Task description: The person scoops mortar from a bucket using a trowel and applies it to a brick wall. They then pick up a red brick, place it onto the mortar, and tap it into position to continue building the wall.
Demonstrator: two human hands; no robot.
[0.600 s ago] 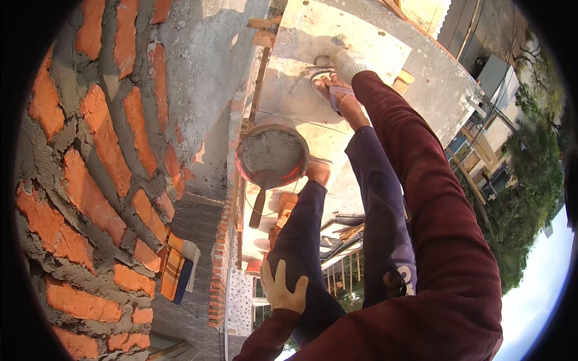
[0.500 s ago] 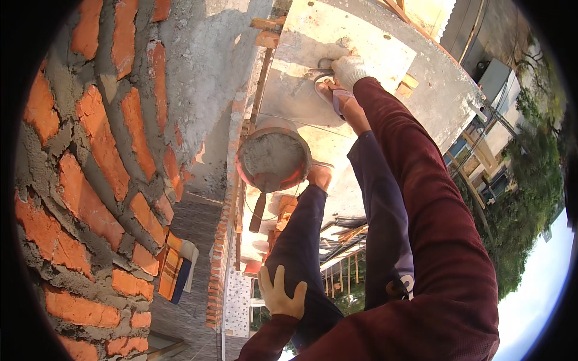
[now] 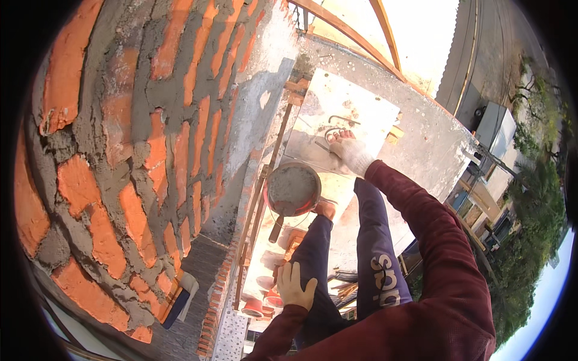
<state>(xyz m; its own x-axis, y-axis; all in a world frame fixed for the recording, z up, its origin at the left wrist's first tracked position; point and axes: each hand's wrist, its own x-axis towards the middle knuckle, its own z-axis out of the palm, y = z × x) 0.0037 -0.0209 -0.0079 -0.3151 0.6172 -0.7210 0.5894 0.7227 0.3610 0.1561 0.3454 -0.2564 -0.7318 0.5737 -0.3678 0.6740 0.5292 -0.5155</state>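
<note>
My left hand [image 3: 297, 287], in a pale glove, rests on my left thigh with fingers spread. My right hand [image 3: 352, 153], in a white glove, reaches down beside my sandalled foot [image 3: 341, 136] on the pale platform [image 3: 313, 102]; its fingertips are too small and hidden to make out. Thin dark metal pieces [image 3: 344, 118] lie just past it. Between the brick wall and my legs is a bucket [image 3: 294, 188] of grey mortar, a trowel handle [image 3: 277, 227] hanging over its near rim.
A brick wall [image 3: 158, 156] with wet grey mortar rises close on my left. Timber rails [image 3: 257, 213] edge the platform. Bricks [image 3: 294, 239] and red containers [image 3: 253, 307] are below the bucket. Beyond the ledge [image 3: 433, 138] on the right are a drop, a street and trees [image 3: 518, 198].
My view has swung, showing more brick wall and shifting the platform downward in the picture. My right hand stays low by my foot; my left stays on the thigh.
</note>
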